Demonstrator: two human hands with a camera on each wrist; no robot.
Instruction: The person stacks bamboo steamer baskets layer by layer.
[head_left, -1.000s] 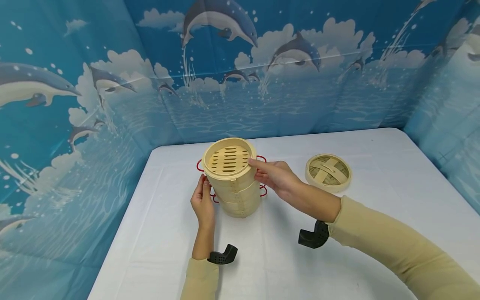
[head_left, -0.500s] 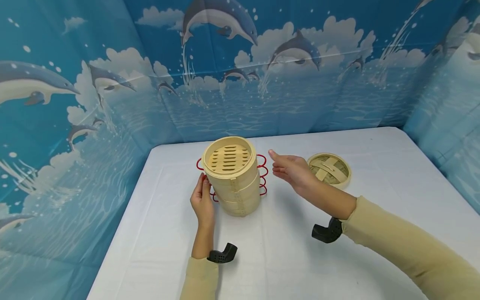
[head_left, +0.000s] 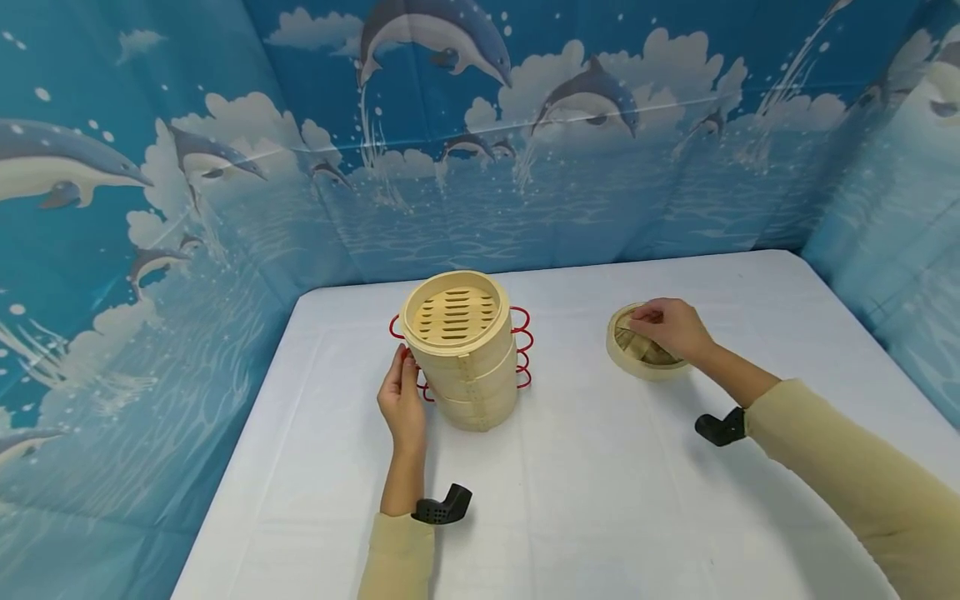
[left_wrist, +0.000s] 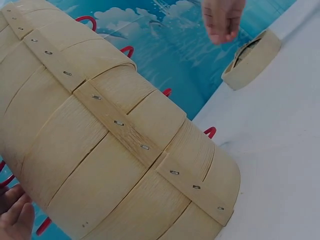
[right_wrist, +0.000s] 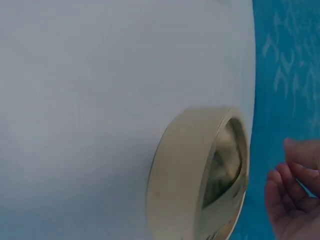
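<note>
A tall stack of bamboo steamer baskets with red side handles stands left of centre; its top tier shows a slotted floor. My left hand is at its left side, fingertips pinching a red handle, though the grip is partly hidden. In the left wrist view, curled fingers show beside the steamer's wall. My right hand hovers over the round bamboo steamer lid to the right, fingers loosely bent. The right wrist view shows a gap between these fingers and the lid's woven top, which has a strap handle.
Both steamer and lid rest on a white-covered table. A blue dolphin-print curtain rises behind the table and along both sides. Bare white cloth separates the steamer from the lid.
My right hand has let go of the steamer's top rim and moved right to above the lid. The left hand stays at the steamer's left side; the steamer stands as before.
</note>
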